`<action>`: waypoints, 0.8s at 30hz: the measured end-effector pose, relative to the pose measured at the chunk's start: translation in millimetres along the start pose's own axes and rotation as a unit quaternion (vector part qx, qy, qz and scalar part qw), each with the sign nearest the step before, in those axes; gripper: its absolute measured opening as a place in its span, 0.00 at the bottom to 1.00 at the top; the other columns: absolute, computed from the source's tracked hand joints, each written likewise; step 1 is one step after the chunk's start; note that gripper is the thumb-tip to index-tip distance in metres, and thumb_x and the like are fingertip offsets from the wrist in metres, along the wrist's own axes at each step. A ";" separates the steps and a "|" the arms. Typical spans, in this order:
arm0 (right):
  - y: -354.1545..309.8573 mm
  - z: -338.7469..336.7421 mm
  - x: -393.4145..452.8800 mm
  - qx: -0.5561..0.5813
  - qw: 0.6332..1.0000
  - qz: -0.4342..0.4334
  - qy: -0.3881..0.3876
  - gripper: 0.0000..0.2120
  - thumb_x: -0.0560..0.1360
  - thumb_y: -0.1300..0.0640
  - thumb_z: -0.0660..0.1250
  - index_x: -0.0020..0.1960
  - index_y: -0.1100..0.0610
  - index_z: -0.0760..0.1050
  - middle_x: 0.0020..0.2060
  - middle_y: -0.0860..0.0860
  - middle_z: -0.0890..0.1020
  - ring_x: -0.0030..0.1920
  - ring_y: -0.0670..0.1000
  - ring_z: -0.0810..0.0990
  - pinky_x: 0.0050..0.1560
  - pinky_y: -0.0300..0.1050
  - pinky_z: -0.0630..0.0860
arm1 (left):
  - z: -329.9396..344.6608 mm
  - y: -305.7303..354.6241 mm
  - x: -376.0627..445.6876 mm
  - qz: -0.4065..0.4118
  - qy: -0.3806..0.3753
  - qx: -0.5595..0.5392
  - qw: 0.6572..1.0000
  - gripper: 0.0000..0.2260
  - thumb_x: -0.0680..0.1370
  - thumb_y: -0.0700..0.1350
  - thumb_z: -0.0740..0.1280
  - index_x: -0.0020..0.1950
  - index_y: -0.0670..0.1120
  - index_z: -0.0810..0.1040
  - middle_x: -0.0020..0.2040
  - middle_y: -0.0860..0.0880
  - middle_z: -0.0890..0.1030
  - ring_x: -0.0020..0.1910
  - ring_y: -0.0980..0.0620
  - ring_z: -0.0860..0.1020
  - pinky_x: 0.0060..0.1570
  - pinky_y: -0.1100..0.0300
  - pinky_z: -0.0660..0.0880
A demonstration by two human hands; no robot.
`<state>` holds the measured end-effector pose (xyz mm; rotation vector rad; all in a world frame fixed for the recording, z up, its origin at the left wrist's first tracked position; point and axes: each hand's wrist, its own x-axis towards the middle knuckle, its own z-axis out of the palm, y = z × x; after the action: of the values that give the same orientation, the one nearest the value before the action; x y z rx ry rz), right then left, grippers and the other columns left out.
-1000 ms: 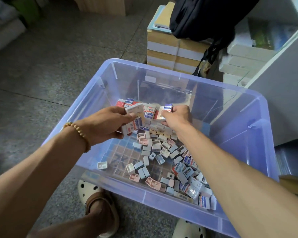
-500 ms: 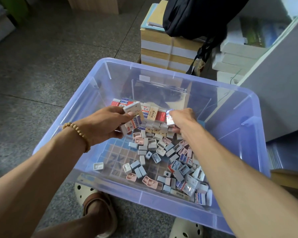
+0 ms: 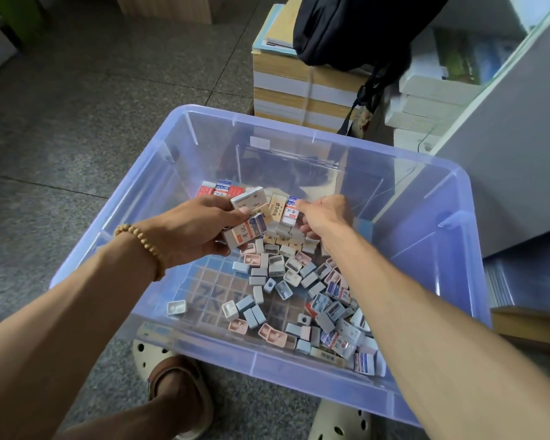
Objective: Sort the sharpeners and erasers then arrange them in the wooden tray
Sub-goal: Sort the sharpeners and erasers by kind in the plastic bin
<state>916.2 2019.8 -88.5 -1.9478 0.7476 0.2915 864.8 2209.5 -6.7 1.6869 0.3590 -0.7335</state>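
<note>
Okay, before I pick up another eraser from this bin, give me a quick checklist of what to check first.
1. Left hand has room for more: not ok, it already grips several erasers.
2. Right hand free: not ok, its fingers pinch an eraser.
3. More erasers within reach in the plastic bin: ok.
4. Sharpeners separated from erasers: not ok, mixed in the pile.
5. Wooden tray located: cannot tell, not in view.
</note>
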 end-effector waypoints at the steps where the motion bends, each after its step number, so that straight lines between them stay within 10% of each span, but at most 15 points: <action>1: -1.4 -5.5 -3.9 -0.007 1.000 -0.010 0.010 0.10 0.77 0.54 0.72 0.48 0.62 0.81 0.36 0.55 0.84 0.29 0.48 0.80 0.32 0.39 0.79 | 1.8 1.0 0.1 0.000 -0.002 0.004 1.000 0.07 0.82 0.44 0.62 0.55 0.43 0.77 0.51 0.41 0.83 0.41 0.49 0.79 0.42 0.57 0.74; 5: -20.7 -38.4 -28.9 0.079 0.987 -0.088 -0.111 0.09 0.80 0.53 0.67 0.49 0.58 0.81 0.39 0.52 0.83 0.35 0.48 0.81 0.35 0.39 0.77 | 14.0 10.1 4.3 0.013 -0.011 -0.020 1.000 0.07 0.82 0.43 0.62 0.55 0.41 0.77 0.50 0.40 0.82 0.43 0.48 0.79 0.34 0.61 0.76; 9: -32.4 -55.8 -48.9 0.073 0.950 -0.163 -0.254 0.07 0.80 0.48 0.67 0.50 0.51 0.80 0.44 0.53 0.84 0.42 0.51 0.83 0.33 0.41 0.74 | 27.1 19.2 10.2 0.031 -0.044 -0.055 0.997 0.07 0.82 0.43 0.62 0.52 0.41 0.77 0.47 0.41 0.81 0.46 0.46 0.77 0.53 0.51 0.75; 16: -9.6 -60.5 -47.3 0.162 0.956 -0.123 -0.211 0.01 0.77 0.60 0.71 0.47 0.57 0.80 0.39 0.55 0.84 0.35 0.48 0.81 0.29 0.38 0.72 | 35.3 16.2 17.0 0.034 -0.084 -0.032 0.995 0.09 0.81 0.45 0.63 0.53 0.40 0.78 0.45 0.42 0.83 0.40 0.51 0.80 0.36 0.60 0.76; 24: 21.2 -56.1 -4.2 0.058 0.997 0.021 -0.048 0.06 0.75 0.61 0.73 0.50 0.63 0.82 0.40 0.60 0.86 0.27 0.47 0.73 0.27 0.39 0.69 | 24.3 5.1 26.7 0.042 0.049 -0.049 0.997 0.12 0.83 0.44 0.60 0.60 0.38 0.75 0.48 0.37 0.83 0.37 0.50 0.79 0.27 0.63 0.72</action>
<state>893.6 1965.8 -74.7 -1.7983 0.7269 0.3566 881.3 2181.0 -22.4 1.6388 0.3835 -0.5650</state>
